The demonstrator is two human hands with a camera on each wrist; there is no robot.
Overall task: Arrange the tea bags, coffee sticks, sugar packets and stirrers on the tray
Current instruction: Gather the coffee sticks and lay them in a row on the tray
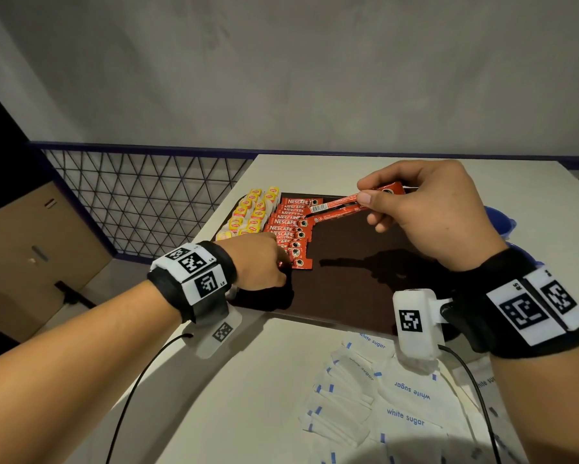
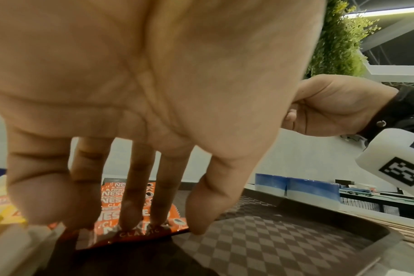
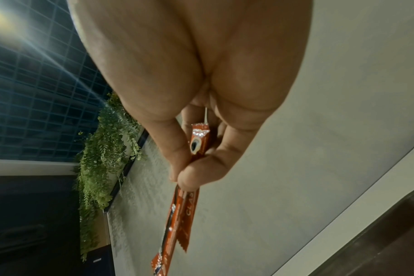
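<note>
A dark brown tray [image 1: 348, 279] lies on the white table. Yellow tea bags [image 1: 251, 209] fill its far left corner, and a row of red coffee sticks [image 1: 289, 226] overlaps beside them. My left hand [image 1: 281, 262] presses straight fingers onto the nearest sticks of that row, fingertips [image 2: 128, 222] down on the coffee sticks [image 2: 140, 229]. My right hand [image 1: 365, 195] hovers over the tray's far side and pinches two red coffee sticks [image 1: 340, 204] between thumb and fingers; the right wrist view shows the held sticks [image 3: 187, 214] in my right hand [image 3: 182, 177].
Several white sugar packets [image 1: 398, 396] lie loose on the table in front of the tray, at the near right. Blue containers [image 2: 307, 188] stand past the tray's right rim [image 2: 378, 237]. A wire mesh railing [image 1: 130, 195] runs along the table's left side.
</note>
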